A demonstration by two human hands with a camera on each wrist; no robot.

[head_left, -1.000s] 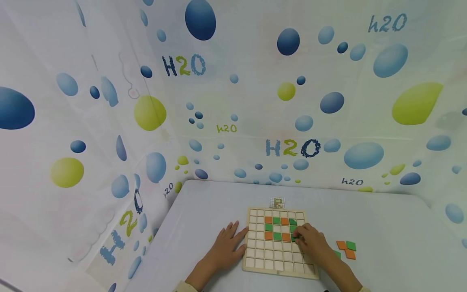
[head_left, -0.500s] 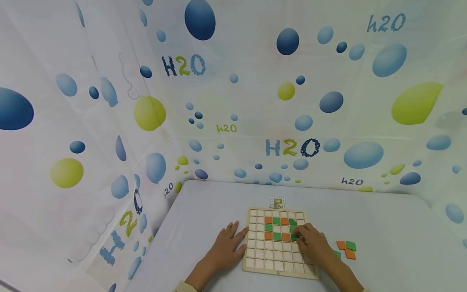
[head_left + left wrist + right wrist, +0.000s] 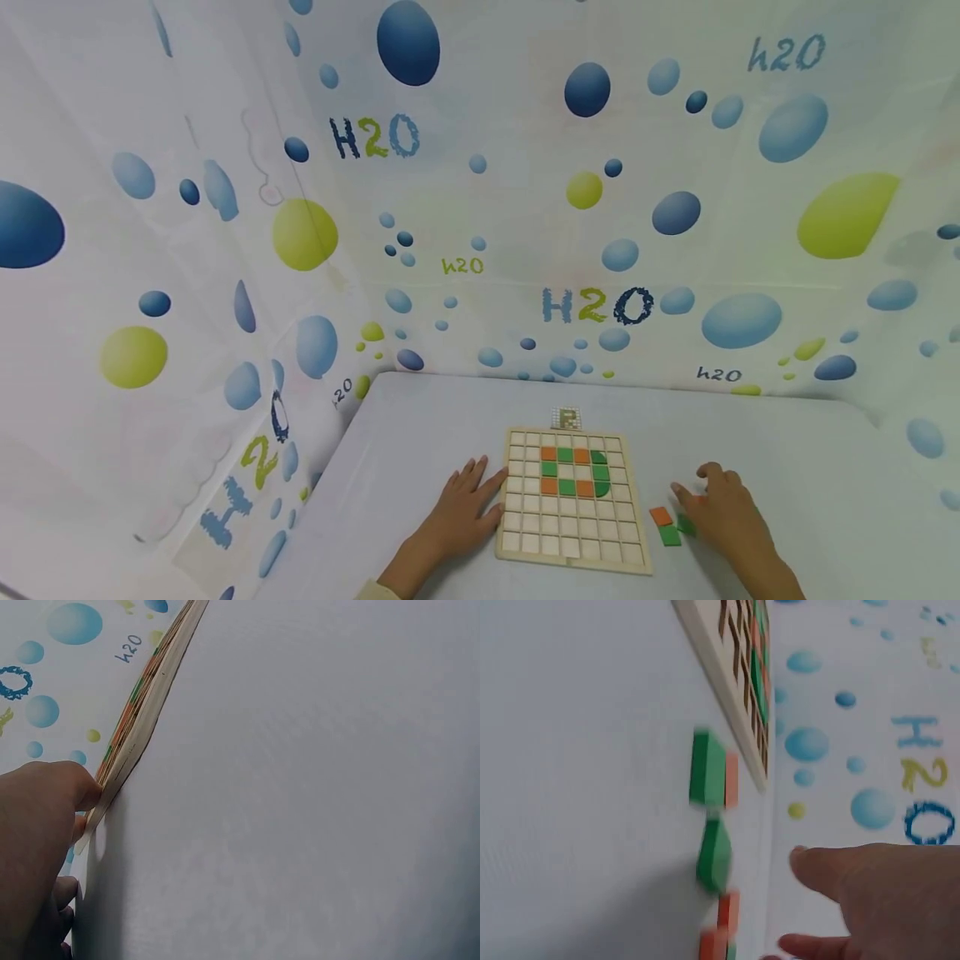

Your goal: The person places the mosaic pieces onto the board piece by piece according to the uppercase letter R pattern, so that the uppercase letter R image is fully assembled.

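Observation:
A wooden grid board [image 3: 525, 523] lies on the table, with green and orange tiles [image 3: 567, 487] forming a ring in its upper part. Rounded green pieces [image 3: 602, 488] fill the ring's right corners. My left hand [image 3: 463, 504] rests flat at the board's left edge, fingers spread, with thumb and index finger at the rim. Right of the board, my right hand [image 3: 723, 512] hovers above loose tiles with its fingers apart and nothing between them. Among these are an orange tile [image 3: 661, 517], a green tile [image 3: 670, 536] and a rounded green piece [image 3: 715, 855]; the hand partly hides others.
A small card with a grid pattern [image 3: 566, 418] lies behind the board's far edge. The white tabletop [image 3: 420, 417] meets a wall sheet [image 3: 510, 208] printed with bubbles at the back and left.
My right hand has let go of the rounded green piece at the ring's lower right corner and moved right, over the loose tiles. The left hand stays at the board's edge.

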